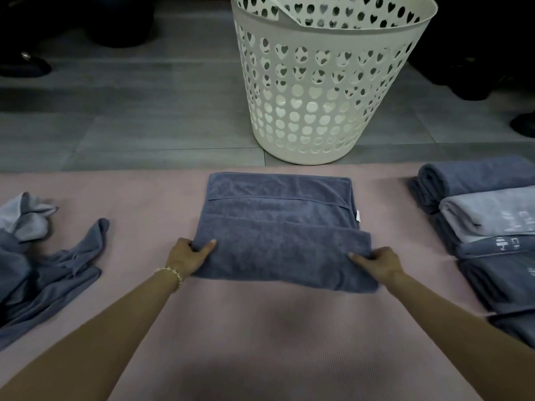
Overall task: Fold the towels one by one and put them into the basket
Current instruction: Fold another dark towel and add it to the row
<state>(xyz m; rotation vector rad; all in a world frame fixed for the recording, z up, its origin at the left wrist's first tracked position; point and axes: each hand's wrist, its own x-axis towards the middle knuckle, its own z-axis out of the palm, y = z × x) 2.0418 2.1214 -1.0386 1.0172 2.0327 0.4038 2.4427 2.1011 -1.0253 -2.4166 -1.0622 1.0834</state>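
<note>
A blue-grey towel [280, 227] lies partly folded on the pink mat [260, 328], its near part doubled over the far part. My left hand [189, 257] grips the folded edge at the towel's near left side, thumb on top. My right hand [377, 263] grips the same fold at the near right side. Beyond the mat stands a white basket [327, 91] with heart-shaped holes, upright on the grey floor; what lies inside it is hidden.
A crumpled heap of blue and pale grey towels [43, 264] lies at the mat's left. Several folded towels [489, 227] are lined up along the right edge. Dark shoes [26, 65] stand on the floor at the far left and right.
</note>
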